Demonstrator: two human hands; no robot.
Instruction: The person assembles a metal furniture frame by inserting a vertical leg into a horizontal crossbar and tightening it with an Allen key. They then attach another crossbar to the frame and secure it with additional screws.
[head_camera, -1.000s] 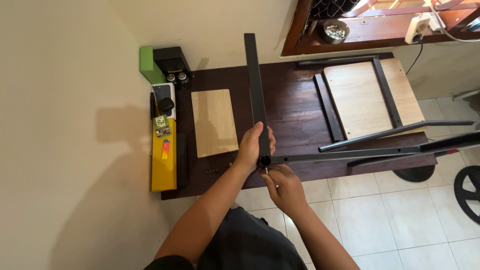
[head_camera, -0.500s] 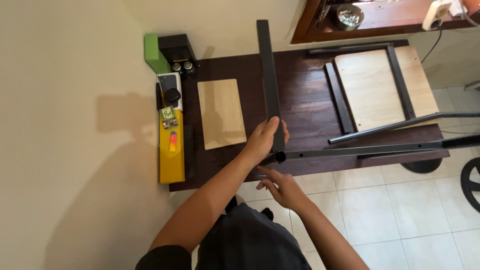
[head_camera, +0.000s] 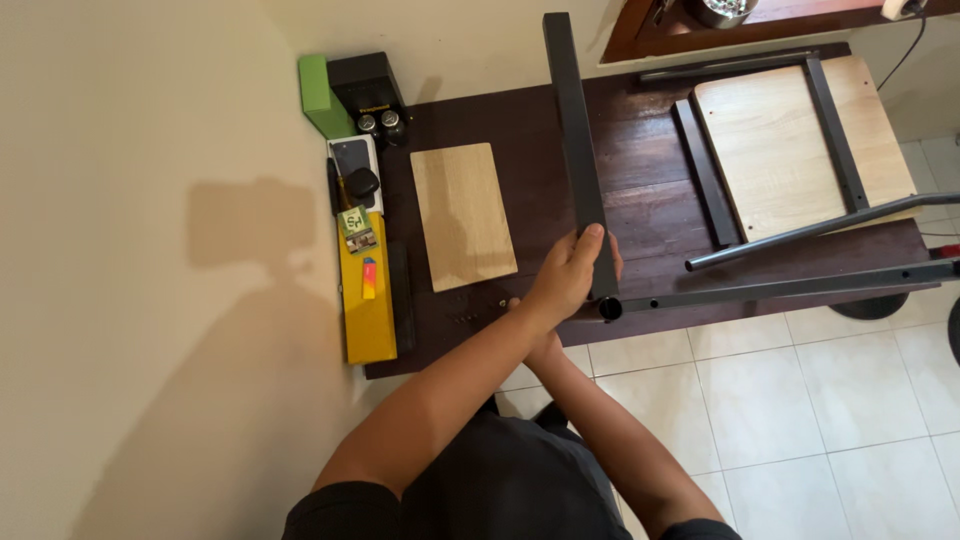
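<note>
My left hand (head_camera: 572, 272) grips the near end of a long black metal bar (head_camera: 572, 140) that runs away from me across the dark wooden table (head_camera: 650, 190). That end meets a second black bar (head_camera: 790, 286), which lies along the table's front edge to the right. My right hand (head_camera: 540, 346) reaches left beneath my left forearm and is mostly hidden. One fingertip shows near several small screws (head_camera: 465, 316) on the table. Whether it holds anything is hidden.
A light wooden panel (head_camera: 462, 215) lies left of the bar. A larger panel in a black frame (head_camera: 780, 140) lies at the right. Along the left edge are a yellow box (head_camera: 368, 310), a phone (head_camera: 350, 158), and green (head_camera: 320, 95) and black (head_camera: 365, 80) boxes. Below is white tiled floor (head_camera: 800, 400).
My right hand has moved from the bar joint leftwards under my left forearm, towards the screws. My left hand keeps its grip on the bar.
</note>
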